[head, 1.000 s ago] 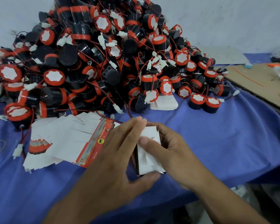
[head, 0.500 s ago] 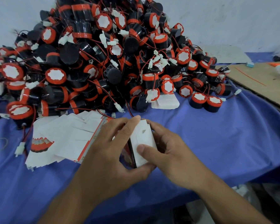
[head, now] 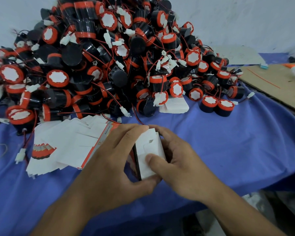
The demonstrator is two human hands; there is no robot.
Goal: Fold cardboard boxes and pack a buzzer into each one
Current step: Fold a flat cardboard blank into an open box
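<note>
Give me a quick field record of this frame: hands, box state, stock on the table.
box: partly folded, held on edge over the blue cloth
left hand: grips box from the left, fingertips at its top edge
right hand: holds box, thumb pressed on its white face
buzzer in box: cannot tell
flat boxes: loose stack left of the hands
buzzer pile: big heap behind the hands
cardboard sheet: far right

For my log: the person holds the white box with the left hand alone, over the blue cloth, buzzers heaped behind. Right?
No: the head view shows both the left hand and the right hand gripping the white box over the blue cloth, buzzers heaped behind.
</note>
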